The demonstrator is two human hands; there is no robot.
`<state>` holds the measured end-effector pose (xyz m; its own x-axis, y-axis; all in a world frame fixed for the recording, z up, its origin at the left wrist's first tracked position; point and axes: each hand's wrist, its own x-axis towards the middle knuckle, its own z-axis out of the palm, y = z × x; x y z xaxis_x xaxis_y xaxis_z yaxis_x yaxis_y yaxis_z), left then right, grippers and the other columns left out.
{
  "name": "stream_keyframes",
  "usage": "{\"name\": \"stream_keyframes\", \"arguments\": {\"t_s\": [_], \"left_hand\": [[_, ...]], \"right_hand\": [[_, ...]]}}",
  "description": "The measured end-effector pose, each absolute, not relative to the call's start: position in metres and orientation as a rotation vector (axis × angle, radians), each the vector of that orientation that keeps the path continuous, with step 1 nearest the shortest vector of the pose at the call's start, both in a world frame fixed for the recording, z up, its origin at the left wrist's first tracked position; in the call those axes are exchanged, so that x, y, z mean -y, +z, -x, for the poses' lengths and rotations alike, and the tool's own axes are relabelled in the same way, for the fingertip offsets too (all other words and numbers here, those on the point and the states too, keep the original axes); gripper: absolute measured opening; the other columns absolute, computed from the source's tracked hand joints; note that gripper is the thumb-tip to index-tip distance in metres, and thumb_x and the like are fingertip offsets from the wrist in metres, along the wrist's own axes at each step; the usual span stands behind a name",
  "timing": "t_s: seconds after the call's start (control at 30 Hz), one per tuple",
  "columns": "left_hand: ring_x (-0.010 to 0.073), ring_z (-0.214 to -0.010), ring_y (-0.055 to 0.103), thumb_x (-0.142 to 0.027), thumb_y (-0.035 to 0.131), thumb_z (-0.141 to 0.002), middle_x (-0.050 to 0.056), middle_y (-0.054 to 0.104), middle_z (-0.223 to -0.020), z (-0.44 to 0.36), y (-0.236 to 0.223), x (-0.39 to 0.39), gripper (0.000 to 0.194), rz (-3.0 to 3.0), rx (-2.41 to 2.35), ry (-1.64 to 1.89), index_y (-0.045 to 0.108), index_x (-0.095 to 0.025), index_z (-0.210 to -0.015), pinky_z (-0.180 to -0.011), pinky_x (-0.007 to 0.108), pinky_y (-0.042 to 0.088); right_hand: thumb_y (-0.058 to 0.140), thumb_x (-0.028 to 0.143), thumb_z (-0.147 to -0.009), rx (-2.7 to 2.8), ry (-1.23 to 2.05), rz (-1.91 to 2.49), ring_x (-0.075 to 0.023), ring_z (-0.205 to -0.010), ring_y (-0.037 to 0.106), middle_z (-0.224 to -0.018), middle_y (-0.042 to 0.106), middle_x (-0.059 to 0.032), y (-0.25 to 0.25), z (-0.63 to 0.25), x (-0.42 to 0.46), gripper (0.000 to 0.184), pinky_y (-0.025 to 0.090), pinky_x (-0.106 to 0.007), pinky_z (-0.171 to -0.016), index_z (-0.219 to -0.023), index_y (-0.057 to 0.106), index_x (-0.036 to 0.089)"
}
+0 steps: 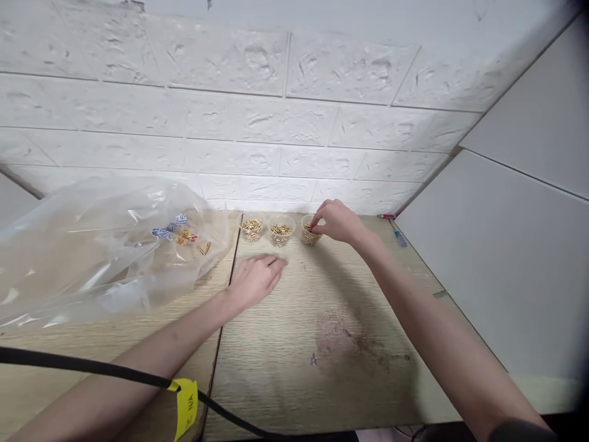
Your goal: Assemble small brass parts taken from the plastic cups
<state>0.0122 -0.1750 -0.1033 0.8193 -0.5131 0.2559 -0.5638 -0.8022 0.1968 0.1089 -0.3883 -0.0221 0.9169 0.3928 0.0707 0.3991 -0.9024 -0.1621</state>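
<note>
Three clear plastic cups stand in a row by the wall: a left cup (251, 231), a middle cup (280, 233) and a right cup (310, 238). Small gold-coloured metal pieces (280, 229) lie in all of them. My right hand (337, 221) reaches over the right cup, thumb and fingers pinched together at its contents; whatever is between the fingertips is hidden. In front of the left and middle cups, my left hand (258, 278) lies low over the table, palm down, fingers stretched to the right, with nothing visible in it.
A large clear plastic bag (115, 258) covers the left side, with gold pieces at its right end. A black cable (92, 366) with a yellow tag (186, 408) crosses the lower left. A small metal part (313, 360) lies near the front; a blue-handled tool (400, 239) lies right.
</note>
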Motion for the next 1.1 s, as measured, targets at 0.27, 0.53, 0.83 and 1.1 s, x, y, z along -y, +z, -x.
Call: {"name": "stream_keyframes", "arguments": {"t_s": [0.27,0.53,0.83,1.1], "left_hand": [[0.0214,-0.095,0.068,-0.020,0.042,-0.096,0.003,0.070,-0.106,-0.017,-0.113,0.169,0.028,-2.692,0.850,0.292,0.064,-0.021,-0.113,-0.079,0.034,0.053],[0.0215,-0.093,0.068,-0.018,0.042,-0.095,0.003,0.070,-0.104,-0.017,-0.115,0.167,0.029,-2.668,0.846,0.306,0.065,-0.020,-0.113,-0.078,0.035,0.053],[0.0177,-0.083,0.066,-0.023,0.048,-0.095,0.003,0.068,-0.090,-0.013,-0.110,0.169,0.023,-2.496,0.788,0.662,0.057,-0.017,-0.116,-0.068,0.029,0.050],[0.0144,-0.086,0.061,-0.020,0.057,-0.091,0.003,0.063,-0.093,-0.010,-0.109,0.170,0.019,-2.201,0.875,0.867,0.055,-0.016,-0.109,-0.073,0.025,0.049]], "right_hand": [[0.068,0.014,-0.078,0.590,-0.106,2.863,-0.0226,-0.095,0.059,-0.100,0.066,-0.0093,-0.031,-0.112,0.387,0.009,0.043,-0.031,-0.081,-0.078,0.076,0.019],[0.060,0.017,-0.084,0.478,-0.269,2.667,-0.0238,-0.092,0.059,-0.095,0.065,-0.0109,-0.037,-0.104,0.389,0.012,0.043,-0.036,-0.083,-0.077,0.070,0.015],[0.068,0.029,-0.077,0.268,-0.103,1.778,-0.0130,-0.061,0.052,-0.067,0.061,-0.0003,-0.040,-0.043,0.368,0.013,0.040,-0.028,-0.060,-0.076,0.064,0.017],[0.085,0.027,-0.057,0.134,0.244,1.206,-0.0090,-0.058,0.049,-0.065,0.063,0.0017,-0.086,-0.014,0.331,0.025,0.037,-0.025,-0.059,-0.068,0.064,0.017]]}}
